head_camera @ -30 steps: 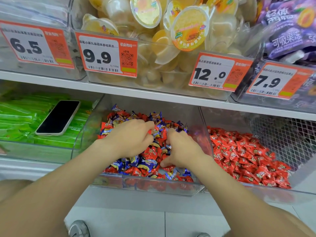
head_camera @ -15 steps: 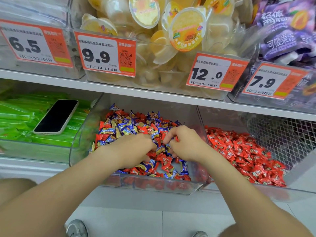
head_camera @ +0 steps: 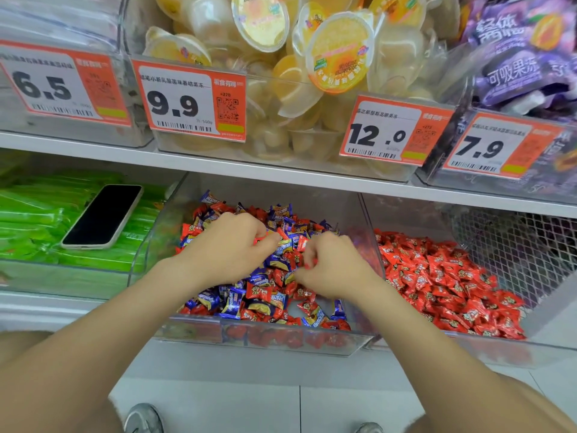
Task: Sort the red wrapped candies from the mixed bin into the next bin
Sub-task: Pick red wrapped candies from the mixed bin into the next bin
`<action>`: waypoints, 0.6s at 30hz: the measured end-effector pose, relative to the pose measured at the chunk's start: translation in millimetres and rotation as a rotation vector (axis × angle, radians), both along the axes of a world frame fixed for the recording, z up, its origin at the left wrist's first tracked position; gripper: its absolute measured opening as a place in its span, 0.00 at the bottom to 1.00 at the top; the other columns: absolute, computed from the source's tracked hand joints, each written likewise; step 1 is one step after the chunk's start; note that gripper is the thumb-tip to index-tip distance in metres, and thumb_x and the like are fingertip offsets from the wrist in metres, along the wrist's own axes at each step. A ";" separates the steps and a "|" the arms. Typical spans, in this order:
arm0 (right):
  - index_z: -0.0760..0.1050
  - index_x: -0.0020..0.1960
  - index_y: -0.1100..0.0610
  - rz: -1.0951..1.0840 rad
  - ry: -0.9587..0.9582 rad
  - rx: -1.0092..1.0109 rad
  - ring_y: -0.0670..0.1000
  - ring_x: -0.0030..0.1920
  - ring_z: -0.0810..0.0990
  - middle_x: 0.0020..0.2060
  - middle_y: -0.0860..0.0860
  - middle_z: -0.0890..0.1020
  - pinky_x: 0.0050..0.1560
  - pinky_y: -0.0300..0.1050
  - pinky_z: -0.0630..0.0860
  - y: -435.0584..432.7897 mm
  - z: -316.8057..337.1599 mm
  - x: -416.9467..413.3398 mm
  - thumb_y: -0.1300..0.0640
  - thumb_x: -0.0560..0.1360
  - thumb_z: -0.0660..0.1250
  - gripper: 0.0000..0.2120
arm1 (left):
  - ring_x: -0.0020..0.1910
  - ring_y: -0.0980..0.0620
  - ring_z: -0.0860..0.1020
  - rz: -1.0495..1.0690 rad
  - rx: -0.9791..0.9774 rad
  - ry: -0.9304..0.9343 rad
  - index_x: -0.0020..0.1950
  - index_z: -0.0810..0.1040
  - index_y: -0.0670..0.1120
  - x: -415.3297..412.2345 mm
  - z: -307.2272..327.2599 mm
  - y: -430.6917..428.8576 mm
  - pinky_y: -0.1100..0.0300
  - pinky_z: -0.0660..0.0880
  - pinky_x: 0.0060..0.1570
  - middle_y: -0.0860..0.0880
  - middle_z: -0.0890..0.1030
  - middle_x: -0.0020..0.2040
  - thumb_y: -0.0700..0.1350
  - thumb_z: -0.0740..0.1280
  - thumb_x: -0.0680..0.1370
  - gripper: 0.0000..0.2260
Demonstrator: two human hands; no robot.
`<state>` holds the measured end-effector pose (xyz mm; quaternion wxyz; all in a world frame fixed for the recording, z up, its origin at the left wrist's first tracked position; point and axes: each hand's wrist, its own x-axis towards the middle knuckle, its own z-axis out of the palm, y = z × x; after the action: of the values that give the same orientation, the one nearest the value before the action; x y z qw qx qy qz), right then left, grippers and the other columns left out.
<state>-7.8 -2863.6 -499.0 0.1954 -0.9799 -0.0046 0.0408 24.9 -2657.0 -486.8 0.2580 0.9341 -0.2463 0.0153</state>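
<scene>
I am facing a shop shelf [head_camera: 281, 178] lined with clear bins, price tags above them, and the mixed bin [head_camera: 259, 342] sits straight ahead of me on the lower level. Both my hands are down in its pile. My right hand [head_camera: 331, 267] is curled tight with scraps of red wrapper showing at the fingers, so it is pinching red wrapped candies [head_camera: 258, 291]. My left hand [head_camera: 231, 248] is curled too, with a sliver of red under it, but I cannot tell whether it holds that piece or just rests on it. Plenty of red ones lie through the mixed bin, tangled with blue wrapped candies [head_camera: 232, 304]. The next bin [head_camera: 487, 350], just right of the mixed bin, holds only red. The main risk, I think, is scooping by feel: the wrappers' twisted ends overlap, so a blue one could ride along in a fistful and spoil the sorted pile. A full fist may also shed a piece while crossing the clear wall between the two bins, and it could drop over the mixed bin's low front lip to the floor. Raking hard could push candies over that lip as well. My phone [head_camera: 103, 215] lies on green packets [head_camera: 31, 226] left of the mixed bin; a careless left elbow might knock it off.
</scene>
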 end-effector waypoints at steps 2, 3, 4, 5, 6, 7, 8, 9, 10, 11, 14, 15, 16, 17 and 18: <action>0.74 0.43 0.57 -0.077 -0.117 0.076 0.54 0.36 0.77 0.33 0.52 0.79 0.38 0.47 0.74 -7.9 9.7 0.8 0.59 0.75 0.68 0.04 | 0.27 0.55 0.78 -0.028 -0.025 0.063 0.39 0.79 0.44 -0.9 -3.0 -0.4 0.53 0.75 0.35 0.49 0.80 0.30 0.53 0.64 0.85 0.19; 0.73 0.48 0.56 -0.097 -0.158 0.109 0.55 0.36 0.79 0.34 0.53 0.80 0.38 0.49 0.76 -12.3 11.9 1.1 0.59 0.77 0.65 0.02 | 0.31 0.60 0.80 -0.055 -0.011 0.112 0.45 0.82 0.48 -2.0 -4.3 -2.1 0.57 0.74 0.37 0.52 0.83 0.34 0.51 0.65 0.84 0.12; 0.72 0.54 0.55 -0.107 -0.184 0.131 0.56 0.35 0.81 0.36 0.54 0.81 0.39 0.51 0.79 -15.6 11.5 1.5 0.58 0.79 0.64 0.04 | 0.34 0.62 0.80 -0.093 0.018 0.138 0.51 0.83 0.52 -3.3 -5.2 -3.6 0.60 0.73 0.40 0.54 0.84 0.38 0.49 0.67 0.83 0.06; 0.71 0.59 0.54 -0.100 -0.200 0.136 0.56 0.36 0.83 0.38 0.55 0.83 0.40 0.53 0.81 -17.7 9.1 2.3 0.58 0.81 0.63 0.07 | 0.38 0.62 0.80 -0.146 0.069 0.146 0.57 0.83 0.55 -4.2 -6.7 -5.5 0.60 0.74 0.43 0.56 0.84 0.42 0.48 0.68 0.82 0.06; 0.72 0.63 0.53 -0.087 -0.203 0.106 0.57 0.36 0.84 0.41 0.56 0.83 0.42 0.54 0.82 -18.4 6.1 3.7 0.58 0.82 0.63 0.10 | 0.43 0.61 0.80 -0.206 0.135 0.149 0.59 0.83 0.56 -4.3 -9.2 -7.1 0.58 0.76 0.47 0.56 0.84 0.44 0.48 0.70 0.81 0.08; 0.72 0.66 0.54 -0.066 -0.203 0.053 0.58 0.39 0.84 0.44 0.58 0.84 0.43 0.56 0.83 -18.7 2.3 5.6 0.60 0.82 0.64 0.13 | 0.47 0.59 0.81 -0.252 0.216 0.155 0.61 0.84 0.55 -4.0 -11.7 -8.6 0.56 0.78 0.50 0.56 0.84 0.48 0.48 0.71 0.81 0.09; 0.73 0.68 0.54 -0.050 -0.189 -0.016 0.59 0.42 0.84 0.47 0.59 0.84 0.45 0.57 0.83 -17.1 -1.1 8.2 0.63 0.82 0.65 0.15 | 0.51 0.56 0.81 -0.275 0.301 0.151 0.61 0.84 0.54 -3.6 -13.5 -10.0 0.53 0.79 0.52 0.55 0.84 0.52 0.50 0.72 0.80 0.10; 0.73 0.68 0.55 -0.044 -0.172 -0.078 0.60 0.45 0.84 0.51 0.60 0.83 0.48 0.59 0.83 -15.8 -5.1 11.2 0.64 0.81 0.66 0.17 | 0.54 0.53 0.81 -0.284 0.394 0.154 0.62 0.84 0.53 -3.9 -13.5 -11.6 0.52 0.80 0.52 0.54 0.83 0.55 0.52 0.73 0.80 0.11; 0.73 0.69 0.57 -0.043 -0.147 -0.120 0.62 0.49 0.83 0.54 0.60 0.82 0.51 0.60 0.83 -13.9 -7.2 13.6 0.64 0.81 0.68 0.17 | 0.54 0.51 0.81 -0.273 0.467 0.159 0.61 0.84 0.52 -3.7 -13.8 -12.7 0.53 0.79 0.47 0.53 0.82 0.56 0.54 0.74 0.79 0.12; 0.73 0.69 0.58 -0.036 -0.126 -0.139 0.64 0.54 0.83 0.58 0.61 0.80 0.54 0.60 0.82 -12.1 -9.5 16.1 0.62 0.81 0.69 0.17 | 0.52 0.50 0.80 -0.258 0.512 0.164 0.60 0.84 0.51 -2.6 -14.2 -13.5 0.55 0.76 0.42 0.52 0.81 0.55 0.54 0.75 0.78 0.12; 0.77 0.60 0.59 0.006 -0.074 -0.158 0.64 0.54 0.81 0.56 0.60 0.79 0.52 0.57 0.80 -4.2 -12.8 20.8 0.56 0.81 0.72 0.10 | 0.43 0.53 0.78 -0.241 0.516 0.160 0.50 0.82 0.51 -0.8 -13.0 -12.9 0.58 0.69 0.33 0.55 0.79 0.43 0.51 0.77 0.77 0.08; 0.77 0.54 0.59 0.003 -0.079 -0.165 0.64 0.52 0.82 0.52 0.59 0.80 0.49 0.56 0.79 -3.5 -13.6 22.7 0.55 0.81 0.73 0.09 | 0.41 0.54 0.78 -0.246 0.475 0.169 0.48 0.79 0.50 0.6 -12.9 -12.0 0.58 0.68 0.33 0.55 0.78 0.42 0.50 0.76 0.77 0.07; 0.76 0.51 0.59 -0.010 -0.079 -0.171 0.64 0.49 0.82 0.49 0.58 0.80 0.46 0.55 0.79 -2.9 -13.0 23.8 0.55 0.81 0.73 0.09 | 0.41 0.54 0.77 -0.251 0.415 0.180 0.48 0.77 0.50 1.5 -12.5 -10.9 0.58 0.68 0.34 0.54 0.78 0.41 0.49 0.74 0.79 0.08; 0.76 0.49 0.58 -0.015 -0.086 -0.164 0.64 0.46 0.82 0.46 0.57 0.81 0.45 0.54 0.79 -3.3 -12.3 25.0 0.55 0.80 0.72 0.09 | 0.40 0.55 0.75 -0.256 0.353 0.187 0.48 0.75 0.50 2.3 -12.4 -9.7 0.57 0.68 0.35 0.54 0.77 0.41 0.48 0.72 0.81 0.08; 0.75 0.48 0.58 -0.025 -0.090 -0.142 0.64 0.44 0.81 0.44 0.57 0.81 0.45 0.56 0.81 -3.4 -10.8 26.0 0.55 0.80 0.71 0.08 | 0.39 0.55 0.73 -0.261 0.294 0.182 0.48 0.72 0.49 2.6 -11.4 -8.4 0.57 0.67 0.35 0.53 0.76 0.40 0.47 0.69 0.83 0.07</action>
<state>18.1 -2867.0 -509.9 0.1257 -0.9921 0.0016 -0.0056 27.5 -2665.5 -498.2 0.1398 0.9193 -0.3406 -0.1389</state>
